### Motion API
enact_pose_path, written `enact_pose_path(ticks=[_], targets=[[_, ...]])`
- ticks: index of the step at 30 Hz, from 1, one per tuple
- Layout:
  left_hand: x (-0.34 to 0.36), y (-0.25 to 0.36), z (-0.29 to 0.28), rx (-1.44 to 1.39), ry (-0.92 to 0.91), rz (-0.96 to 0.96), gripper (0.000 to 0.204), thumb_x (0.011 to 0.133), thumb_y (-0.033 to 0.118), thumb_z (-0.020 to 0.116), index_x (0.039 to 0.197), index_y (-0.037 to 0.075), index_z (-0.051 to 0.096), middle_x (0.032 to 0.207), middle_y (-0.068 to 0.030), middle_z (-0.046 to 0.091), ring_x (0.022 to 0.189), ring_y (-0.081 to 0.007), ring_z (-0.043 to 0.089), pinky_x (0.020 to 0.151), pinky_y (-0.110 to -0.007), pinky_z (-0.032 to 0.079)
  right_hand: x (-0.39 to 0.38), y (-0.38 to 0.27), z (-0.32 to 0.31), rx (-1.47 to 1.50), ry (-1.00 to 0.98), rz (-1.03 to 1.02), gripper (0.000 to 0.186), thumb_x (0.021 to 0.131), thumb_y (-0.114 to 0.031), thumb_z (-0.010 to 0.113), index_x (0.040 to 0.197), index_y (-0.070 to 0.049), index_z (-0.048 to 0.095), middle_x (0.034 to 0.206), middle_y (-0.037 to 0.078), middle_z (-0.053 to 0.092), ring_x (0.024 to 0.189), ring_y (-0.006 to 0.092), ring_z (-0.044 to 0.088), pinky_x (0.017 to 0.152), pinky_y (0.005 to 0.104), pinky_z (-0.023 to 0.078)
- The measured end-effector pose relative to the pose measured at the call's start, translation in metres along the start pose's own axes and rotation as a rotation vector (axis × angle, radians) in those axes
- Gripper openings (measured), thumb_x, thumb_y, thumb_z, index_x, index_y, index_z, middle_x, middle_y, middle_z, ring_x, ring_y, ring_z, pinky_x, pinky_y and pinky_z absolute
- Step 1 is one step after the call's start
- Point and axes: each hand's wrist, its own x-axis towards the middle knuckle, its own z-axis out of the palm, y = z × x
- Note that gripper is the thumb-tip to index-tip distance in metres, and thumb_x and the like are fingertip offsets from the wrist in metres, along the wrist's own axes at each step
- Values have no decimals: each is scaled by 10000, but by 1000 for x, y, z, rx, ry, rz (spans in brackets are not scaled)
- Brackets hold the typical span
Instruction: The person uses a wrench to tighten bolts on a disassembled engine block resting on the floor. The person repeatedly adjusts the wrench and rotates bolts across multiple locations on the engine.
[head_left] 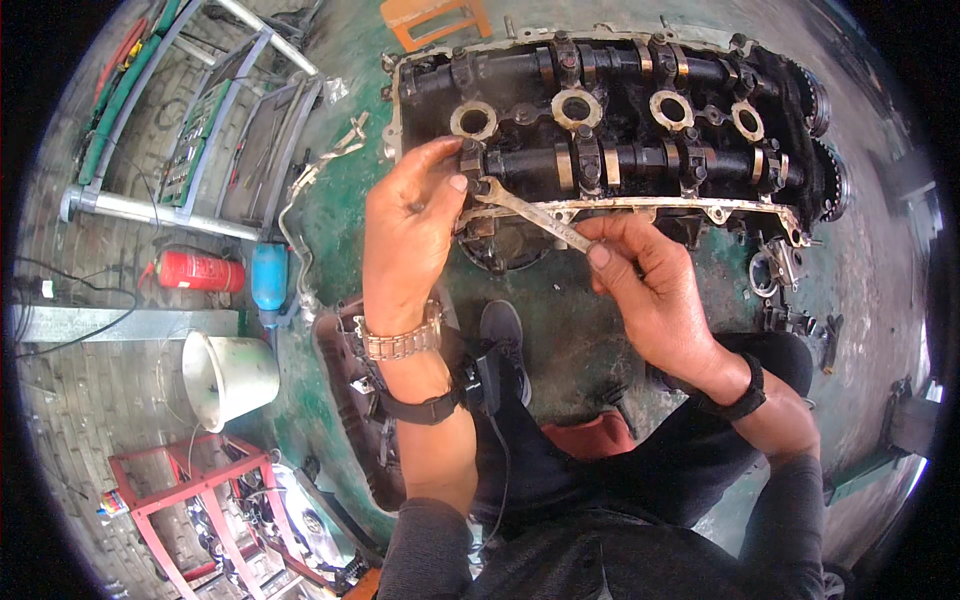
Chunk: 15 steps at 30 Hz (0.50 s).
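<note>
A black, oily engine cylinder head (640, 70) with two camshafts and round plug wells lies on a green-stained floor in front of me. My right hand (650, 290) grips the shaft of a silver wrench (525, 212) whose far end sits on a fastener at the head's near left edge. My left hand (410, 230) pinches the wrench's head end against that fastener, thumb and fingers closed around it. A metal watch band and a black strap sit on my left wrist.
A red fire extinguisher (198, 270) and a blue canister (269, 276) lie at left beside a white bucket (230, 377). A tool tray (215, 140) and an orange stool (437, 20) stand farther back. Loose metal parts (785, 275) lie right of the head. A red rack (185, 500) is lower left.
</note>
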Motion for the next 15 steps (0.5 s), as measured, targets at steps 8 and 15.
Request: enact_pose_path(ticks=[8, 15], targets=[[-1, 0, -1, -11, -16, -3, 293, 883, -7, 595, 1174, -31, 585, 969, -41, 653, 814, -71, 566, 710, -222, 461, -9, 1, 18, -61, -202, 19, 265, 948, -44, 557, 1186, 58, 504, 705, 63, 654, 560, 69, 574, 521, 226, 461], [-1, -1, -2, -45, -37, -27, 290, 876, -16, 599, 1165, -28, 587, 920, -27, 635, 758, -55, 538, 658, -209, 441, -6, -5, 25, -1, -227, 64, 282, 943, -35, 557, 1201, 58, 490, 712, 72, 658, 568, 84, 603, 516, 234, 465]])
